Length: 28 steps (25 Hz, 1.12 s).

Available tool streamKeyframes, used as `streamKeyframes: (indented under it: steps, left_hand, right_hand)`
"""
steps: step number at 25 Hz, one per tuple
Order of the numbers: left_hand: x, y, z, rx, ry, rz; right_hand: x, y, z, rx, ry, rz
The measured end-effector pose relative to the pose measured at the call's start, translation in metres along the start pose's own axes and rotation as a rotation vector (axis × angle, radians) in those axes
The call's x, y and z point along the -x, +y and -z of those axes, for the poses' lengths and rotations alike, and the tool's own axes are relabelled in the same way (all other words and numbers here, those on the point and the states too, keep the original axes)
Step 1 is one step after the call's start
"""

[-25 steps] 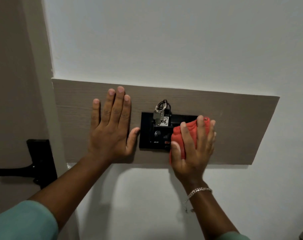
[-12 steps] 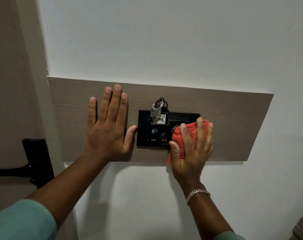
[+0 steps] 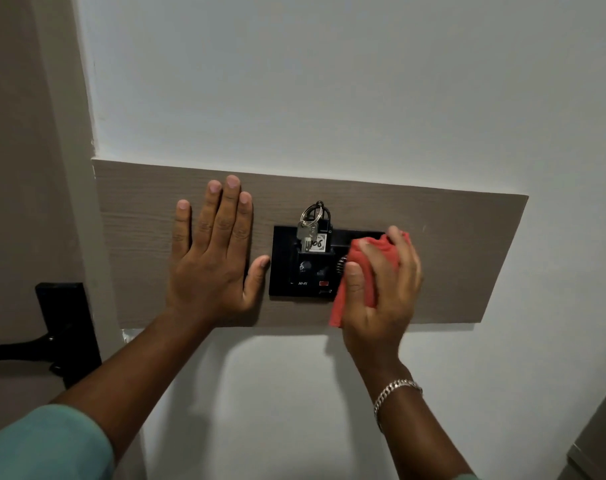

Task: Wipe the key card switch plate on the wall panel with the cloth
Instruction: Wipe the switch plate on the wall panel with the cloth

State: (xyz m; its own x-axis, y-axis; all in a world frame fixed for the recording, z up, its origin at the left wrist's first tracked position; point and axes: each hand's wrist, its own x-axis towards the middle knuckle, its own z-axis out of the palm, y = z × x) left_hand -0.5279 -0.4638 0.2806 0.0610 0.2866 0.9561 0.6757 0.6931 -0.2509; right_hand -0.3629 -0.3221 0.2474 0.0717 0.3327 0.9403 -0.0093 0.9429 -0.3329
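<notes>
Pressing flat against the wood-grain wall panel (image 3: pixel 433 237), the left hand (image 3: pixel 211 268) lies open, fingers together and pointing up, thumb spread toward the black key card switch plate (image 3: pixel 284 265) and just beside its left edge. Plate is mounted near the panel's middle. Key ring (image 3: pixel 313 213) with a key and a small tag marked by hand sits in the slot at the plate's top; small white lettering and a red indicator show along the plate's lower part.

Right hand (image 3: pixel 381 289) is closed around a red cloth (image 3: pixel 374 252), bunched under the palm and fingers. Cloth covers the plate's right side; a fold hangs down past the plate's lower right corner onto the panel. Fingertips reach the plate's upper right corner.

Silver chain bracelet (image 3: pixel 395 393) on the right wrist. Teal sleeve (image 3: pixel 45 445) on the left arm. Black door handle (image 3: pixel 62 334) at far left, well apart from the panel.
</notes>
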Motion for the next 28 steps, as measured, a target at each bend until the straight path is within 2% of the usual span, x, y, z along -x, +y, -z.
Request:
streamKeyframes:
  steps: [2, 3, 7, 11, 12, 16, 22, 26, 28]
  left_hand:
    - [0.000, -0.001, 0.001, 0.003, -0.001, -0.003]
    - [0.000, -0.002, 0.001, 0.001, -0.003, -0.001]
    - [-0.001, 0.000, 0.003, 0.006, -0.016, 0.006]
    - [-0.001, -0.001, 0.004, 0.007, -0.027, 0.000]
    - [-0.001, -0.001, 0.004, 0.009, -0.023, -0.001]
    - [-0.001, 0.000, 0.005, 0.018, -0.021, 0.005]
    - [0.000, -0.001, 0.004, 0.046, -0.033, 0.010]
    - [0.000, -0.001, 0.005, 0.087, -0.038, 0.024]
    - [0.000, 0.000, 0.005, 0.118, -0.039, 0.023]
  right_hand:
    - [0.000, 0.002, 0.005, 0.068, -0.111, 0.116]
    - [0.000, 0.003, 0.008, 0.076, -0.124, 0.117]
    - [-0.004, -0.009, 0.013, 0.055, -0.089, -0.049]
    - [-0.012, -0.022, 0.016, 0.209, -0.278, 0.124]
    - [-0.014, -0.020, 0.019, 0.212, -0.287, 0.114]
    - [-0.016, -0.025, 0.023, 0.115, -0.167, -0.165]
    - [-0.021, -0.024, 0.026, 0.244, -0.253, -0.082]
    - [-0.018, -0.027, 0.027, 0.112, -0.125, -0.180]
    - [-0.014, -0.043, 0.008, 0.019, -0.056, -0.136]
